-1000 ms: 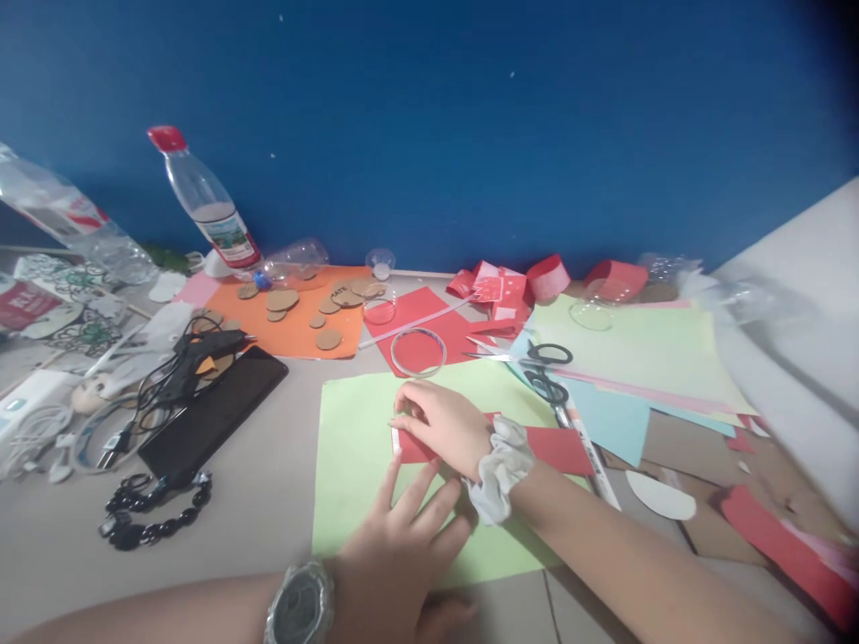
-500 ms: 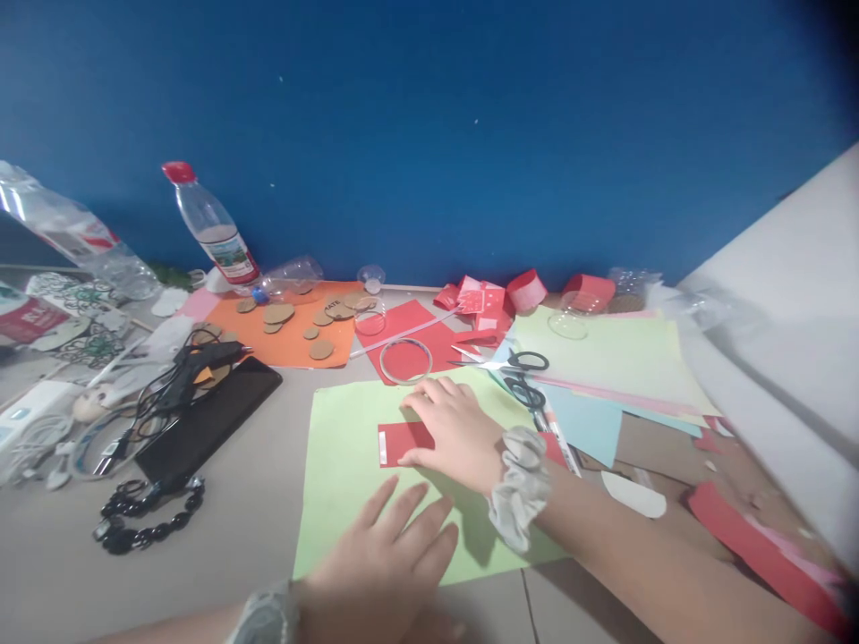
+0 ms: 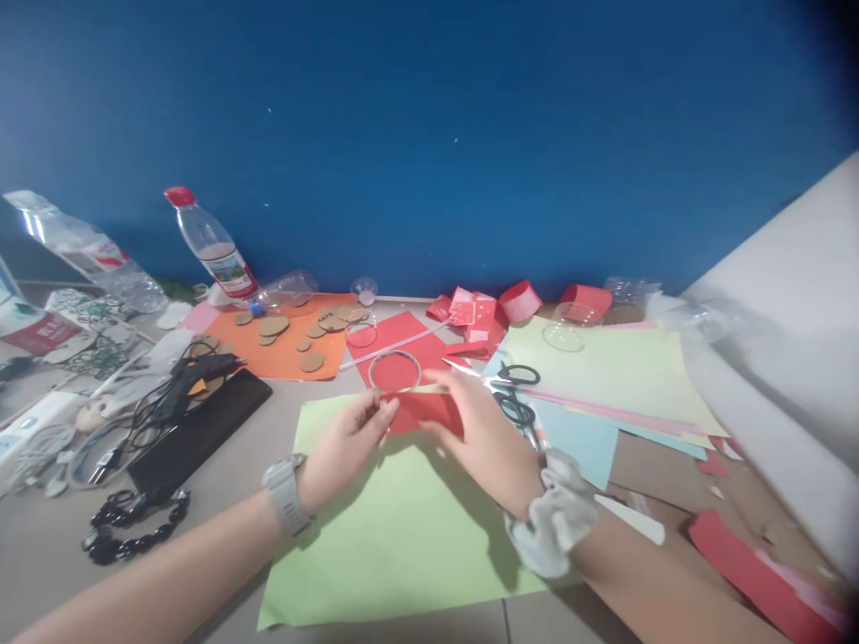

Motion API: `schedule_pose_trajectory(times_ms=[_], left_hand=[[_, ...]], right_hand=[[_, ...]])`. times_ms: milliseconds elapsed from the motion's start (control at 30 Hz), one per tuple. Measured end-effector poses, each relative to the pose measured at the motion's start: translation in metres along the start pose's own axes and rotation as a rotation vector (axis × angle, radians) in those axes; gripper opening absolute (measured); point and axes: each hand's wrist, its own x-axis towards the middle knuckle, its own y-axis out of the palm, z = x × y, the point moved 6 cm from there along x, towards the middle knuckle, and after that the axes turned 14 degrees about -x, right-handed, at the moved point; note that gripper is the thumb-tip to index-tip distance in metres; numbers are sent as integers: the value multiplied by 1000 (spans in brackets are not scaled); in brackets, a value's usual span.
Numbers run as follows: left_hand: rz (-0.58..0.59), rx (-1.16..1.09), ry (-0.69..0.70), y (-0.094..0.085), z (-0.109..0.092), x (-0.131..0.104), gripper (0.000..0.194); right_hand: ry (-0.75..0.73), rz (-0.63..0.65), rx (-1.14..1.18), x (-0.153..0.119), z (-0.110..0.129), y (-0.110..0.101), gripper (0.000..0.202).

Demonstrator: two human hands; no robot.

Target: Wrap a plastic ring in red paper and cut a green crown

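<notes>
A red paper strip (image 3: pixel 424 411) is held level over the light green sheet (image 3: pixel 376 546). My left hand (image 3: pixel 352 434) pinches its left end between thumb and fingers. At the other end, my right hand (image 3: pixel 487 429) grips the strip with the thumb on the near edge and the fingers along the far edge; that end is hidden behind the hand. Just beyond the strip, a thin clear ring (image 3: pixel 395 372) lies partly on a red sheet (image 3: pixel 409 335). Scissors with black handles (image 3: pixel 515 407) lie close to my right hand.
Left are a black phone (image 3: pixel 201 429), a beaded bracelet (image 3: pixel 138 528), cables and plastic bottles (image 3: pixel 211 241). Cardboard discs lie on an orange sheet (image 3: pixel 288 362). Red paper loops (image 3: pixel 520 301) stand by the blue wall. Paper sheets (image 3: pixel 604 358) and scraps spread to the right.
The red strip was under my right hand on the green sheet; now it is lifted and farther forward. My left hand has gone from spread and empty to pinching the strip's left end.
</notes>
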Motion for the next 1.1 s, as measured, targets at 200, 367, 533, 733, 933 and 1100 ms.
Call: schedule_pose_trajectory(times_ms=[200,367,533,733,933,1100], left_hand=[[4,-209,-48,21,3,13,41],[102,-272,-143,22,15,11,50],[134,-260,-195,16,24,8,48],[332,-218,-179,26,14,14,45],[466,-234,-109,30,4,14,37],[381,-220,-130,27,8,14,37]], right_hand=[[-241,-411,-238,-24,23,3,22],[-193,-398,-220,-22,17,12,10],[-278,-417,-239,-20,16,11,8],[-258,-334,-184,-19,13,14,13],[-303,-330,-175,-17,18,10,12],[-335,-281,-175,-17,21,12,18]])
